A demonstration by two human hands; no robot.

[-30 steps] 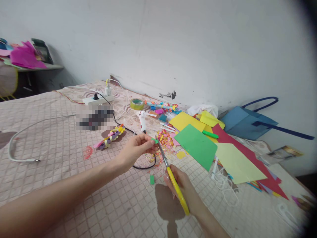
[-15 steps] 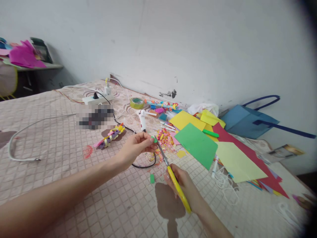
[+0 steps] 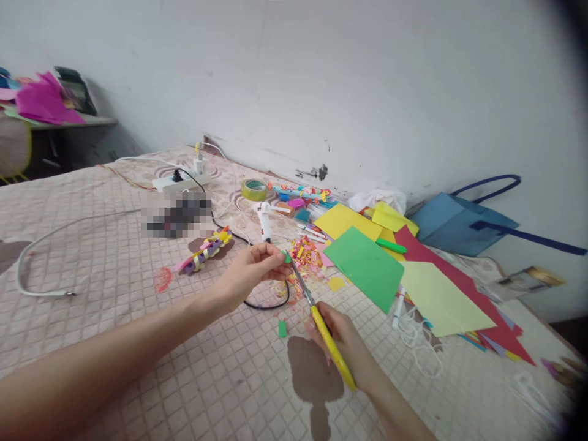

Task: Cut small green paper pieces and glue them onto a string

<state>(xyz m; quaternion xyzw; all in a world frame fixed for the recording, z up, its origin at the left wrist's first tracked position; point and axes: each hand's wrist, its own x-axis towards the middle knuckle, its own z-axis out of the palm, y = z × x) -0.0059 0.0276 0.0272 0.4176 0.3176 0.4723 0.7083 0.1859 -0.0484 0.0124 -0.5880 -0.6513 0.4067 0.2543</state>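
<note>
Between the thumb and fingers of my left hand (image 3: 261,266) is a small piece of green paper (image 3: 287,258). My right hand (image 3: 342,340) grips a pair of yellow-handled scissors (image 3: 331,348), whose blades point up and left and meet the edge of the green piece. Whether the blade tips are parted is too small to tell. Below the hands, a small green paper rectangle (image 3: 282,329) lies on the quilted cover (image 3: 220,380). Past the blades is a heap of tiny red, yellow and pink paper scraps (image 3: 307,254).
Right of the hands lie a green sheet (image 3: 365,266), a pale yellow sheet (image 3: 445,300), a red sheet (image 3: 482,303) and white string (image 3: 418,340). A white glue gun (image 3: 264,222), tape roll (image 3: 254,190), decorated stick (image 3: 206,250) and power strip (image 3: 168,183) are further back. A blue bag (image 3: 463,223) leans at the wall.
Almost nothing differs. The right hand and scissors have shifted very slightly, and the left hand still pinches the green paper at the blades.
</note>
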